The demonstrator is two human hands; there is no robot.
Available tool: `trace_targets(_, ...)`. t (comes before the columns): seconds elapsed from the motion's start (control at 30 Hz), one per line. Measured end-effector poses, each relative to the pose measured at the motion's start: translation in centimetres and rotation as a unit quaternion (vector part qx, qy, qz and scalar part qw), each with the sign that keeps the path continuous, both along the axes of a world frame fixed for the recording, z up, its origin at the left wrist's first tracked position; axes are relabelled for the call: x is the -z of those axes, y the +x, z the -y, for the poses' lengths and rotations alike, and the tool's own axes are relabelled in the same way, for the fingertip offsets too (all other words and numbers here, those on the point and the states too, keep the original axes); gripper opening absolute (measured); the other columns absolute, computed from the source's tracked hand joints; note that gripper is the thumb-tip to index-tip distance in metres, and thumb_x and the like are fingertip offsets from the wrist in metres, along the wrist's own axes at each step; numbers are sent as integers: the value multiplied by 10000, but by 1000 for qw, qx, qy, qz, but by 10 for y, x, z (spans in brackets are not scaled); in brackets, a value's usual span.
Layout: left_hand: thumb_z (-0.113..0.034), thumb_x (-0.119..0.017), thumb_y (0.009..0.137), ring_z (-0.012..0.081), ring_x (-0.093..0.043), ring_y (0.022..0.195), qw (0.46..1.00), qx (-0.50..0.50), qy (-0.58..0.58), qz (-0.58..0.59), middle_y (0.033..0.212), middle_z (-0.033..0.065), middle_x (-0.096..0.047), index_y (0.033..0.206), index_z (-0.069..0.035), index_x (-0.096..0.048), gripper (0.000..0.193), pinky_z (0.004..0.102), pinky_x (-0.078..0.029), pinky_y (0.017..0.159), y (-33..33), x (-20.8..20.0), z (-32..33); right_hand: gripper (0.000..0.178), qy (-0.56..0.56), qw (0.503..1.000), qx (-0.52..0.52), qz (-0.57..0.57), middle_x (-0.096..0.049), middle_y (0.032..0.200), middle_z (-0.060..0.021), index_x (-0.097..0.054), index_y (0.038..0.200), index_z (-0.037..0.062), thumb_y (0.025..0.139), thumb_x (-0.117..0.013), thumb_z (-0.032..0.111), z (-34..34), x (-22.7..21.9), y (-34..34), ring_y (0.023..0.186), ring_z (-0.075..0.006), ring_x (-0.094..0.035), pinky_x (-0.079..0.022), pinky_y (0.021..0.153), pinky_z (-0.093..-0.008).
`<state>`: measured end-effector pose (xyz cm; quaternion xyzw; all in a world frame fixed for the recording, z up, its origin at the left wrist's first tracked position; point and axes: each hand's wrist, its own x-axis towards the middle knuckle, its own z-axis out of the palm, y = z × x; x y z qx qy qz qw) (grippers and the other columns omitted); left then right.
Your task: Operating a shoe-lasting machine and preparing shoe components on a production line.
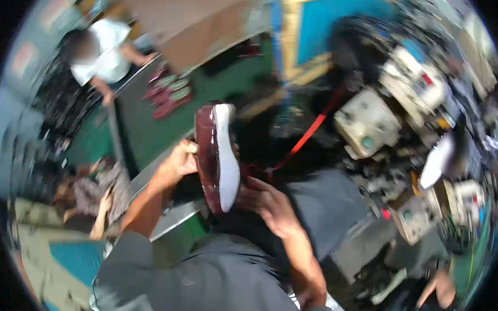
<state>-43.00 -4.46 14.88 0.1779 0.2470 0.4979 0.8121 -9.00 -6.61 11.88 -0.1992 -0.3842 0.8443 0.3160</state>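
Note:
A glossy maroon shoe [206, 156] is held upright on end in front of me, its pale grey-white sole [227, 165] turned to the right. My left hand [181, 159] grips it from the left side, the thumb pressed on the maroon upper. To the right of the shoe's lower end is my right hand [272, 206], fingers stretched toward the shoe and somewhat blurred. Whether those fingertips touch the shoe, I cannot tell. The far side of the shoe is hidden.
Several maroon shoe pieces [168, 93] lie on a green belt [216, 84] beyond my left hand. A person in white [109, 52] stands at its far side; another sits at lower left [100, 193]. Off-white machines [367, 124] stand right, behind a red strap [311, 133].

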Motion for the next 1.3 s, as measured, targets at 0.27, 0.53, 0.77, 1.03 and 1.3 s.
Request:
trace_targets(0.27, -193, -773, 917, 293, -582, 1405, 948, 76, 279, -136, 1558, 157, -569, 1683, -33, -317, 905, 427, -449, 1200, 281, 29, -145, 766, -12, 895, 430, 117, -634, 1459, -130, -404, 1635, -4, 996, -796, 153, 15, -10, 99, 1318, -211, -606, -483, 1145, -382)
trace_targets(0.53, 8, -649, 959, 425, -752, 956, 690, 84, 577, -429, 1027, 235, -750, 1117, 30, -738, 182, 455, -595, 773, 434, 60, -130, 971, 30, 690, 525, 496, -475, 1596, -293, -343, 1644, -40, 898, -884, 265, 104, 10, 170, 1413, -376, -572, -444, 1205, -445)
trace_targets(0.77, -83, -621, 1002, 456, -734, 936, 645, 215, 531, -506, 999, 256, -739, 1070, -19, -746, 156, 540, -580, 775, 465, 141, -91, 861, 110, 542, 268, 789, -103, 1715, -380, -501, 1612, 359, 835, -870, 320, 133, 8, 140, 1292, -589, -504, -556, 1042, -590)
trace_targets(1.03, -144, -666, 1033, 389, -753, 986, 662, 282, 524, -455, 1095, 204, -762, 1141, -1, -741, 195, 460, -593, 880, 471, 147, -112, 750, 135, 558, 354, 738, -161, 1701, -385, -626, 1522, 374, 825, -852, 217, 137, 37, 156, 1141, -537, -561, -590, 925, -554)
trace_targets(1.3, -524, -641, 1075, 282, -620, 1331, 946, 206, 156, -194, 1433, 169, -645, 1573, -10, -481, 734, 448, -492, 1140, 613, -8, -277, 747, 125, 437, 490, 744, -232, 1699, -396, -675, 1502, 194, 783, -878, 172, 95, -54, 257, 1509, -552, -386, -380, 1209, -574)
